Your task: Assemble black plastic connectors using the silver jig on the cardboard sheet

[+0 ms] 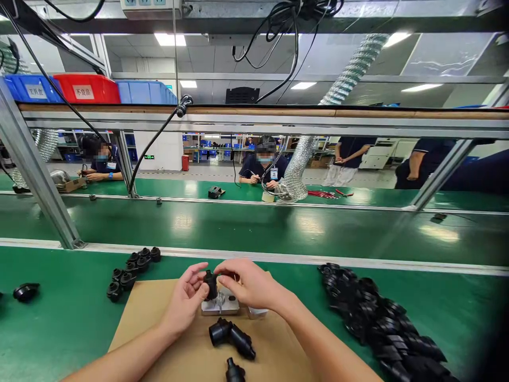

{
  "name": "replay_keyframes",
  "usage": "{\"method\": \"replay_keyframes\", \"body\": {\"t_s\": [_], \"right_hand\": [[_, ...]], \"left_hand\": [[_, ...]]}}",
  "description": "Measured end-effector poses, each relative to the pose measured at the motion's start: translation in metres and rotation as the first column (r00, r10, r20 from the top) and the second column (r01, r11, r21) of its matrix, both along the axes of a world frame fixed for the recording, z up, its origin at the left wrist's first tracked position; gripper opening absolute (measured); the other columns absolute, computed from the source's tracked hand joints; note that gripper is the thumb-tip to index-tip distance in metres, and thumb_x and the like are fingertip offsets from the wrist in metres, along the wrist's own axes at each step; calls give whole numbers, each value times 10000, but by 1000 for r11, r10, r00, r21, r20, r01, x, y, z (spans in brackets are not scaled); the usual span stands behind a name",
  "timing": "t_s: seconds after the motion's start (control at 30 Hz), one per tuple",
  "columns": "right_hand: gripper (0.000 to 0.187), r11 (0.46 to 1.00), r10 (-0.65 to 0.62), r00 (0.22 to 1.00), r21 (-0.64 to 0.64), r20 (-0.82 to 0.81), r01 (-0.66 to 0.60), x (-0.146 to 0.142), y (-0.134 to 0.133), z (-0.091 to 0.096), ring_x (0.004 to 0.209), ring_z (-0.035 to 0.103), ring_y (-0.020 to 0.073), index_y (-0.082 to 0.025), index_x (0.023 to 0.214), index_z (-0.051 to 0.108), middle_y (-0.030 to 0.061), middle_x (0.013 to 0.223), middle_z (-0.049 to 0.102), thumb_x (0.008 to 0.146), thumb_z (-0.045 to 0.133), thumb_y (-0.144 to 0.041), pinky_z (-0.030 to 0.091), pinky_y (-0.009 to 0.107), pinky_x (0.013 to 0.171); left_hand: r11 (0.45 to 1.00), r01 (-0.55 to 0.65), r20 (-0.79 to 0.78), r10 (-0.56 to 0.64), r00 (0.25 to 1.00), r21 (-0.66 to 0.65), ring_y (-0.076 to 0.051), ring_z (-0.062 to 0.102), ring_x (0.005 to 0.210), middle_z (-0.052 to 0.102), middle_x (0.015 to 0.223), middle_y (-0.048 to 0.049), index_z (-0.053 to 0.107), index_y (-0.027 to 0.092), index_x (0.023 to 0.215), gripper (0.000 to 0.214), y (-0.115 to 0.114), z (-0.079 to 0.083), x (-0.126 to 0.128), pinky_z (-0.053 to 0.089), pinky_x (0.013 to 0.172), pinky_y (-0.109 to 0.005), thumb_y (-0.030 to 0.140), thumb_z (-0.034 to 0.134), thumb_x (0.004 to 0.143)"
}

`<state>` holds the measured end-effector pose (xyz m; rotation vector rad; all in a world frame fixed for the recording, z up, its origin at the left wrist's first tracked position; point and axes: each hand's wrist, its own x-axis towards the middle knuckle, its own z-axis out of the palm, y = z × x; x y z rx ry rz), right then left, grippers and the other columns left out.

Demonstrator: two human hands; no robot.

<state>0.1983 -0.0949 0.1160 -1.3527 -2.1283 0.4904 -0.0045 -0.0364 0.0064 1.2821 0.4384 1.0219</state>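
My left hand (186,300) and my right hand (248,284) meet over a small black plastic part (210,284), both pinching it from either side. They hold it just above a small metal fixture (220,305) that stands on a brown cardboard sheet (159,329). A black elbow-shaped part (231,337) lies on the cardboard below the hands. Another small black part (234,371) sits at the bottom edge.
A long heap of black parts (382,323) lies on the green bench at right. Several finished black pieces (131,268) cluster at left, and one lone piece (26,292) lies at far left. A green conveyor (254,225) runs behind, with people working beyond it.
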Motion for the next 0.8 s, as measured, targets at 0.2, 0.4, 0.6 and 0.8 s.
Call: {"method": "replay_keyframes", "body": {"t_s": [0.2,0.4,0.6,0.8], "right_hand": [[147,998,58,995,-6,-80,-58,-5,4,-12,736,619,182,-198,973,804,20,828,741,947,660,-215,385,284,654],[227,997,74,950,57,-303,-60,1,15,-25,953,694,230,-242,1070,817,37,1038,783,948,627,-259,502,328,839],[339,1000,-13,930,1,-369,15,-4,16,-40,1041,729,300,-217,1184,810,83,1145,784,873,740,-332,559,410,937],[366,980,-180,858,-160,-481,116,-22,15,-50,992,747,313,-130,1129,792,135,1081,785,897,701,-397,608,409,844]], "left_hand": [[933,-137,-201,211,957,332,-220,642,1161,698,1289,-97,592,244,1401,514,-4,-11,-5,512,969,-311,401,762,942],[918,-258,-160,315,935,301,-243,714,1120,730,1242,-137,633,177,1334,470,1,-11,-3,610,922,-334,426,721,945],[881,-283,-108,346,932,380,-217,775,962,779,1064,-111,700,150,1167,279,0,-2,-1,662,835,-293,328,715,953],[687,-366,-27,489,872,628,-146,711,889,738,990,-31,752,227,1108,213,0,5,-9,609,799,-215,136,717,918]]}}
